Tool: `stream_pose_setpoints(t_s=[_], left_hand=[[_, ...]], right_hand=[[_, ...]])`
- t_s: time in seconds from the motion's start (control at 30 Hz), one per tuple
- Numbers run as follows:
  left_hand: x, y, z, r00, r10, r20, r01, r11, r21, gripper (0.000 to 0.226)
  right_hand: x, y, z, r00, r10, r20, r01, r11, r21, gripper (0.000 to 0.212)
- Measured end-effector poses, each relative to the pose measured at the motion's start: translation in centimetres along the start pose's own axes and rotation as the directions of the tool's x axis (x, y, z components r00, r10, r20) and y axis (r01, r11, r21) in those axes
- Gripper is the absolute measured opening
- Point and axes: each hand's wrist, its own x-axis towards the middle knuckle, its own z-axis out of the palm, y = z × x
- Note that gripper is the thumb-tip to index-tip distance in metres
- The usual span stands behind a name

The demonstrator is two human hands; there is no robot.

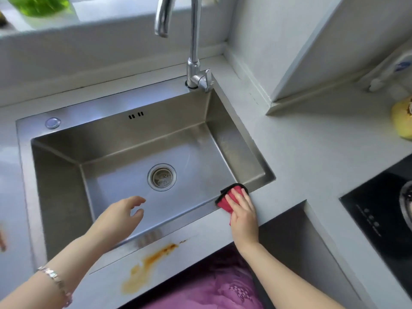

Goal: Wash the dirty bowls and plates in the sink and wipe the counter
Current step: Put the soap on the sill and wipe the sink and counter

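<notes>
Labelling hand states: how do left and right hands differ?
The left hand is over the stainless steel sink, relaxed and empty; the right hand presses a red, black-edged cloth on its front right corner. The left wrist wears a silver bracelet; the right wears none. Both forearms are bare.

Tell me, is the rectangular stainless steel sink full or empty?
Empty. The stainless steel sink shows a bare floor around its round metal drain strainer; no dishes or standing water appear.

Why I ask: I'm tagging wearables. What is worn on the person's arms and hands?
No sleeves or gloves are in view. A silvery link bracelet sits on the left wrist. Neither the left hand nor the right hand shows a ring.
</notes>
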Motion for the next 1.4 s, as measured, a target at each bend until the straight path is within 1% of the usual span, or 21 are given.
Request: stream_pose_setpoints(t_s=[0.1, 0.17, 0.23, 0.27, 0.33, 0.4, 0.5, 0.57, 0.63, 0.7, 0.77, 0.8, 0.93, 1.0, 1.03, 1.07, 1.1, 1.13, 1.23, 1.3, 1.4], left_hand=[[-0.6, -1.5, -1.0, 0.999, 0.053, -0.007, -0.053, 0.999, 0.004, 0.034], [-1.1, -2.2, -1.6, 0.998, 0.070, -0.003, -0.070, 0.997, 0.010, 0.035], [-1.4, -2.8, -2.3, 0.993, 0.115, -0.007, -0.115, 0.993, 0.001, 0.038], [-1.4, -2.9, -2.6, 0.988, 0.151, -0.010, -0.151, 0.988, -0.016, 0.043], [-1.6, -2.7, -3.6, 0.965, 0.264, 0.004, -0.263, 0.964, -0.038, 0.057], [-1.7, -2.2, -4.2, 0.921, 0.389, 0.021, -0.388, 0.920, -0.052, 0.070], [-1.5, -0.5, -3.8, 0.890, 0.455, -0.009, -0.452, 0.882, -0.135, 0.062], [-1.5, 1.2, -3.2, 0.920, 0.391, -0.018, -0.367, 0.846, -0.387, 0.043], [-1.6, 2.9, -2.2, 0.949, 0.316, -0.012, -0.255, 0.741, -0.622, 0.024], [-1.6, 4.5, -1.1, 0.968, 0.252, 0.022, -0.175, 0.730, -0.661, 0.019], [-1.5, 6.2, 0.0, 0.974, 0.215, 0.078, -0.112, 0.748, -0.654, 0.019], [-1.4, 7.1, 0.7, 0.972, 0.207, 0.112, -0.084, 0.753, -0.653, 0.021], [-0.6, 10.4, 4.0, 0.962, 0.197, 0.191, -0.033, 0.775, -0.631, 0.034], [-0.1, 11.4, 5.3, 0.972, 0.178, 0.153, -0.062, 0.823, -0.565, 0.042], [-0.1, 11.4, 5.6, 0.978, 0.165, 0.125, -0.078, 0.852, -0.518, 0.042], [-0.1, 11.1, 5.6, 0.983, 0.156, 0.098, -0.092, 0.877, -0.472, 0.042], [-0.3, 10.4, 5.5, 0.986, 0.148, 0.071, -0.105, 0.902, -0.419, 0.040], [-0.6, 9.3, 5.2, 0.989, 0.141, 0.041, -0.118, 0.927, -0.355, 0.039], [-2.3, 4.4, 4.4, 0.998, 0.040, -0.042, -0.046, 0.988, -0.145, 0.037], [-4.0, 0.7, 4.1, 0.992, -0.086, -0.090, 0.077, 0.992, -0.097, 0.039], [-6.6, -4.3, 3.6, 0.961, -0.248, -0.124, 0.232, 0.964, -0.128, 0.041]], right_hand=[[-2.0, -4.9, 3.7, 0.997, -0.022, 0.073, 0.020, 0.999, 0.034, 0.047], [-2.5, -8.5, 5.5, 0.983, -0.024, 0.184, 0.002, 0.993, 0.121, 0.050], [-2.2, -12.0, 5.9, 0.941, 0.030, 0.337, -0.132, 0.950, 0.284, 0.049], [-1.8, -13.5, 5.5, 0.894, 0.104, 0.435, -0.283, 0.885, 0.370, 0.049], [-0.6, -15.5, 4.0, 0.771, 0.223, 0.596, -0.569, 0.661, 0.489, 0.046], [0.6, -16.3, 2.0, 0.663, 0.254, 0.704, -0.716, 0.489, 0.498, 0.035], [2.1, -16.5, -1.9, 0.529, 0.108, 0.842, -0.808, 0.367, 0.461, 0.027], [2.9, -16.2, -4.3, 0.452, -0.008, 0.892, -0.842, 0.327, 0.429, 0.040], [3.5, -15.3, -6.2, 0.470, -0.061, 0.881, -0.814, 0.356, 0.459, 0.052], [3.8, -13.8, -7.6, 0.545, -0.034, 0.838, -0.697, 0.536, 0.476, 0.048], [3.9, -11.7, -8.4, 0.669, 0.085, 0.739, -0.524, 0.759, 0.387, 0.027], [4.0, -10.5, -8.7, 0.717, 0.157, 0.679, -0.498, 0.797, 0.341, 0.018], [4.1, -5.0, -9.5, 0.761, 0.351, 0.545, -0.545, 0.802, 0.245, 0.008], [4.2, -2.4, -9.7, 0.806, 0.392, 0.442, -0.458, 0.887, 0.048, 0.020], [4.2, -1.4, -9.7, 0.831, 0.405, 0.382, -0.383, 0.914, -0.136, 0.035], [4.1, -0.7, -9.7, 0.863, 0.382, 0.331, -0.292, 0.911, -0.290, 0.050], [3.9, -0.2, -9.5, 0.894, 0.314, 0.319, -0.191, 0.912, -0.362, 0.060], [3.7, 0.2, -9.1, 0.903, 0.218, 0.370, -0.072, 0.926, -0.370, 0.064], [2.5, 1.4, -6.9, 0.788, -0.002, 0.616, 0.270, 0.900, -0.342, 0.087], [1.5, 2.5, -5.6, 0.797, -0.027, 0.603, 0.320, 0.866, -0.384, 0.100], [0.4, 2.4, -4.7, 0.831, -0.030, 0.556, 0.298, 0.868, -0.398, 0.100]])
